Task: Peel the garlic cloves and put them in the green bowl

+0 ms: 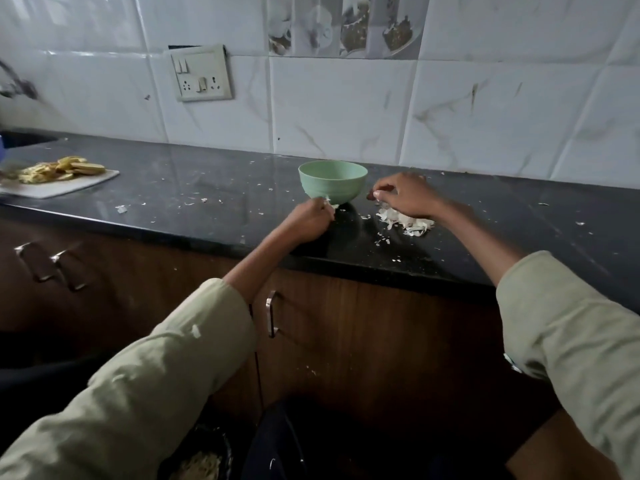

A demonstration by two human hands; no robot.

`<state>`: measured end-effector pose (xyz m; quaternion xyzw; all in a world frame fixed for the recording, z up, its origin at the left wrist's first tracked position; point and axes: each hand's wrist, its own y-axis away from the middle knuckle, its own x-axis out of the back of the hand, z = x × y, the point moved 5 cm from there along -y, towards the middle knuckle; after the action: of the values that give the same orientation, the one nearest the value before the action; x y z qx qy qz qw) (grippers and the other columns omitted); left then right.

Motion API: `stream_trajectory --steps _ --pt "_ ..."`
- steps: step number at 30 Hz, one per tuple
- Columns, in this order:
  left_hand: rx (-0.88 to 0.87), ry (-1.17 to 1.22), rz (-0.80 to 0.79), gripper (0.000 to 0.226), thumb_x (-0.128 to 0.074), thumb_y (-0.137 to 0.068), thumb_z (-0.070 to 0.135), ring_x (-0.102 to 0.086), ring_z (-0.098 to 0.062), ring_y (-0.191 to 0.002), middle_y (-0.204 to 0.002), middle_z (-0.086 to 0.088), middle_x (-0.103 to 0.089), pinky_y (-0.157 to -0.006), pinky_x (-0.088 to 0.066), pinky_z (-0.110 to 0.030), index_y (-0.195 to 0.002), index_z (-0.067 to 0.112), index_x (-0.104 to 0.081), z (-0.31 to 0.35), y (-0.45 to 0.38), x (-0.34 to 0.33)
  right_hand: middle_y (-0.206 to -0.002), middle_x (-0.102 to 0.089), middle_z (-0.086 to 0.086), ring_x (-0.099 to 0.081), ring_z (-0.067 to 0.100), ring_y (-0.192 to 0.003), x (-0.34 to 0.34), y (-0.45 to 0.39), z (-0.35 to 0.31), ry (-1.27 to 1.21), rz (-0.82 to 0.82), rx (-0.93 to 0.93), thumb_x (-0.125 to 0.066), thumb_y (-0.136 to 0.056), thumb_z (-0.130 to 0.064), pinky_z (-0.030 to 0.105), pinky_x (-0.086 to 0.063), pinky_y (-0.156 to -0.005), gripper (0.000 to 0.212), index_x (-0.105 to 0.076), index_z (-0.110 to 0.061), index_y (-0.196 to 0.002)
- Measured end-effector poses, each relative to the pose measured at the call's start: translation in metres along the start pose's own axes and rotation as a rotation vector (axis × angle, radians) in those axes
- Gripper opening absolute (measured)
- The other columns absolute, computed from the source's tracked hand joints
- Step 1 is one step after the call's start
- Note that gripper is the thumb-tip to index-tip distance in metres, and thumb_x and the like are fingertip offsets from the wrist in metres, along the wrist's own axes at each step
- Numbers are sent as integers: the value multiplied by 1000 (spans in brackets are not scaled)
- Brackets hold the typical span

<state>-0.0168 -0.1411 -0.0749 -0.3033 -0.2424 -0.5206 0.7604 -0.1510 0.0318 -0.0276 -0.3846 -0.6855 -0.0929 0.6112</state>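
- Garlic: a small pale piece (333, 204), either a clove or a scrap of skin, shows at the fingertips of the left hand (310, 220), just in front of the foot of the green bowl (332, 183). It is too small to tell whether it is peeled.
- Left hand: the fingers are curled and pinch that pale piece close to the bowl's lower wall.
- Right hand (407, 199): it hovers over the pile of skins (405, 221) to the right of the bowl, thumb and forefinger drawn together at the pile's far edge. A small dark and pale bit sits at those fingertips; whether it is gripped cannot be told.
- Green bowl: it stands upright on the dark counter (194, 188), between the two hands. Its contents are hidden by the rim from this angle.
- Step in hand, as a judgement: one clove is being finished at the left hand while the right hand picks through the pile for the next clove or sheds skin onto it.
- Next move calls for: lifting the left hand above the rim and dropping the clove in, provided it is bare. The bowl is light-looking and could shift if knocked.
- Surroundings: skin flakes lie scattered over the counter. A white cutting board (83, 185) with yellow slices (69, 168) lies well apart to the left. A switch plate (202, 73) is fixed on the tiled wall.
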Motion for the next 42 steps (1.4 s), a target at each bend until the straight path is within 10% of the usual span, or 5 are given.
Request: stream_trajectory --steps 7,15,22,29,42 --pt "-65 86 -26 30 -42 -100 8 -58 -26 -92 -99 -21 -68 -84 -47 -41 -94 -11 -64 51 -19 -60 -90 -78 -7 -72 11 -86 43 38 49 -233 97 -11 -69 -96 -31 34 -56 -80 17 -80 -18 -96" --pt "-156 264 -115 25 -51 -105 16 -62 -17 -104 -105 -3 -70 -93 -47 -33 -88 21 -69 88 -62 -88 -82 -78 7 -77 18 -78 59 57 80 -421 72 -43 -73 -96 -24 30 -61 -79 15 -73 -8 -95" --pt "-333 58 65 29 -70 -101 33 -53 -9 -58 -71 2 -67 -50 -38 -19 -88 7 -73 104 -109 -83 -83 -74 3 -68 7 -74 62 23 87 -375 -5 -32 -62 -92 5 25 -54 -70 10 -71 5 -88" --pt "-437 65 70 9 -82 -90 23 -66 8 -72 -85 9 -77 -65 -50 -11 -89 17 -76 101 -149 -100 -66 -64 6 -49 14 -46 33 7 116 -621 70 -140 -52 -106 -32 21 -39 -47 45 -66 3 -81" --pt "-519 -3 142 19 -90 -79 35 -72 -5 -77 -80 10 -77 -77 -61 -37 -83 22 -78 101 -139 -99 -86 -73 -9 -66 1 -77 40 8 116 -454 125 -41 -83 -82 -31 18 -52 -75 18 -72 -19 -90"
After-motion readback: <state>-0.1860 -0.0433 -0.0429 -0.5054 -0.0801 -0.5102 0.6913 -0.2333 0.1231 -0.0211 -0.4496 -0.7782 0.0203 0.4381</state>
